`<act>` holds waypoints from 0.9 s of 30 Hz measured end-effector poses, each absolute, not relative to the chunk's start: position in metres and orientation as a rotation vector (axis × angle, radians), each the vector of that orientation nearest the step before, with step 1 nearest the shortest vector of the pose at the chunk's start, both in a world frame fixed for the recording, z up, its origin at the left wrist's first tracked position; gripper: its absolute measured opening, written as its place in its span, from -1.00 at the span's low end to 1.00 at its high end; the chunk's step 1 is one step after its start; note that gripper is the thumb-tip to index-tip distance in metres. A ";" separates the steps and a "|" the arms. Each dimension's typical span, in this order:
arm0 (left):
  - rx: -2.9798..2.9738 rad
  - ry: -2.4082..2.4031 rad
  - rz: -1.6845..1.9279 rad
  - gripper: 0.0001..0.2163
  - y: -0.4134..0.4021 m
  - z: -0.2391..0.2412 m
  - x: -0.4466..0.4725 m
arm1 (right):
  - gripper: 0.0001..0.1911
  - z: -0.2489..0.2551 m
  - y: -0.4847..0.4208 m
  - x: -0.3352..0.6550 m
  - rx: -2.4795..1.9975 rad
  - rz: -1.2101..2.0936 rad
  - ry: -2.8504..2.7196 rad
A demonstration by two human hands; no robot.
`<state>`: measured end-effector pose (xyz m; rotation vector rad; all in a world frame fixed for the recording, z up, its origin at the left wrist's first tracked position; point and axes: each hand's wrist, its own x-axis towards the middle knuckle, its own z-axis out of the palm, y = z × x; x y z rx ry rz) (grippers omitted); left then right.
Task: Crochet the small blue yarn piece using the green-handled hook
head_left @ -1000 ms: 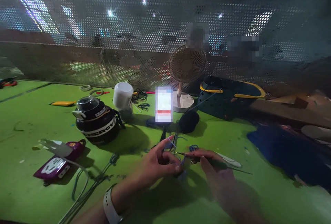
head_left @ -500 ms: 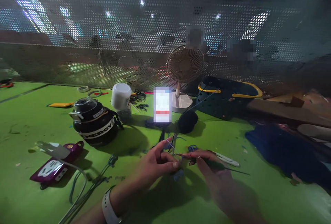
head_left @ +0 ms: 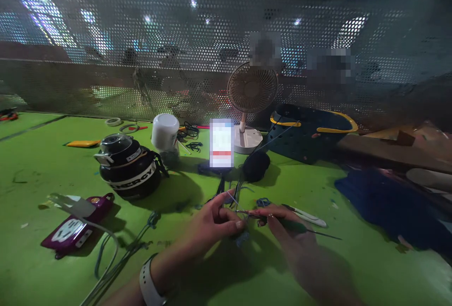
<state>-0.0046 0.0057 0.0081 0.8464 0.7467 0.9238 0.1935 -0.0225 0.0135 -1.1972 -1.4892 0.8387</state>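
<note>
My left hand (head_left: 211, 225) is closed, thumb against fingers, on a small blue-grey crochet piece (head_left: 243, 238) that hangs below the thumb. Its raised index finger carries a strand of yarn (head_left: 232, 197). In my right hand (head_left: 287, 233) is a thin crochet hook (head_left: 326, 235), whose tip points left and meets the yarn beside my left fingertips. The stitches there are too small to make out. Just beyond the hands lies a dark ball of yarn (head_left: 256, 165). A white-handled tool (head_left: 310, 218) rests behind my right hand, partly covered by it.
A pixelated phone (head_left: 221, 143) stands before a fan (head_left: 252, 88). Right of it are a dark basket (head_left: 300, 143) and navy cloth (head_left: 384, 207). Leftward sit a black bottle (head_left: 130, 174), a white jar (head_left: 165, 131) and a purple power strip (head_left: 76, 228) with cords.
The hook's tip has slid slightly left toward my left fingers. Both hands otherwise keep nearly the same place and grip.
</note>
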 end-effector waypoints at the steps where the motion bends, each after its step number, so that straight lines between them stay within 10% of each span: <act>1: 0.847 0.743 0.927 -0.23 0.006 0.007 -0.005 | -0.80 0.013 -0.022 0.193 -1.183 0.840 -1.488; 27: 0.837 0.770 0.918 -0.16 0.006 0.010 -0.004 | -0.76 0.018 -0.023 0.195 -1.242 0.913 -1.564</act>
